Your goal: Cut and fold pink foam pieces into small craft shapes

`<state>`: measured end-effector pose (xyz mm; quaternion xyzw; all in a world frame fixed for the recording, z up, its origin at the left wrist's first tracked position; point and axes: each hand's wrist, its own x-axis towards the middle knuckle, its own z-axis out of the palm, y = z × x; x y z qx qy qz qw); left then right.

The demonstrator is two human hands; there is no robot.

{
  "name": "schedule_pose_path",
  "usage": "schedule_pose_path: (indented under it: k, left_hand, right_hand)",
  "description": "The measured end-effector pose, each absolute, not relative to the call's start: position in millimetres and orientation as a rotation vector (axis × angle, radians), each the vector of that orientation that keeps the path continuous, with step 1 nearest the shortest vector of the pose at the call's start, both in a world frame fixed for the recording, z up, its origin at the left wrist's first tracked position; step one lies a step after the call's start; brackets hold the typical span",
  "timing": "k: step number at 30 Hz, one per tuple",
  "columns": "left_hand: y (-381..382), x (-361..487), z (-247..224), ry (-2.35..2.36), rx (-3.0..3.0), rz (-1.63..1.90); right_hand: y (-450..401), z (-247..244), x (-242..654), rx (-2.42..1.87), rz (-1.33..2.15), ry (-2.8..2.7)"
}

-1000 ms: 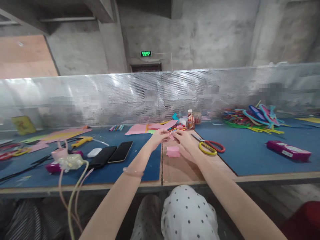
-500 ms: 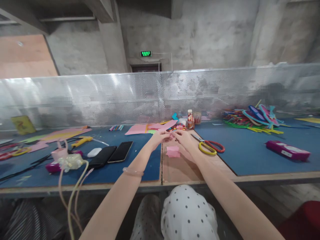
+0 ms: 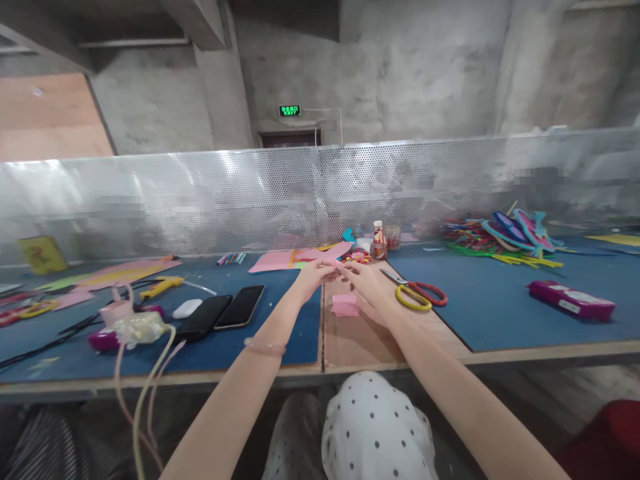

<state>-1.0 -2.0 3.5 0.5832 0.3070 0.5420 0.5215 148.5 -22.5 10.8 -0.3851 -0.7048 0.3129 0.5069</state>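
Observation:
My left hand (image 3: 316,275) and my right hand (image 3: 361,276) meet over the brown board (image 3: 363,343), fingertips together. Between them they pinch a small pink paper piece (image 3: 337,263), mostly hidden by the fingers. Just below the hands, small pink paper pieces (image 3: 345,305) lie on the board. Scissors (image 3: 414,296) with one yellow and one red handle rest to the right of my right hand. Larger pink sheets (image 3: 273,261) lie behind my left hand.
Two black phones (image 3: 241,307), a white case (image 3: 187,308), a yellow glue gun (image 3: 161,287) and cables are on the left. A bottle (image 3: 379,241) stands behind the hands. Pipe cleaners (image 3: 470,239) and a purple box (image 3: 571,300) lie on the right.
The fingers have shifted slightly around the pink piece, which now shows less. The whole view has moved a little; the objects on the table stay in place.

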Motion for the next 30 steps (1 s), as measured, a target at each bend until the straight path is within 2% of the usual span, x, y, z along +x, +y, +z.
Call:
schedule_pose_path:
  k: [11,18,30]
  left_hand:
    - [-4.5,1.1,9.1,0.856,1.459,1.123]
    - [-3.2,-1.1,7.3,1.002,1.591,1.384]
    - [-4.0,-1.3,4.6,0.839,1.628,1.379]
  right_hand:
    - [-16.7,6.6,151.4,-0.848,0.768,-1.617]
    - [-17.5,6.7,150.6,-0.845,0.831,-1.604]
    - [-18.1,7.0,152.3,-0.786,0.945,-1.590]
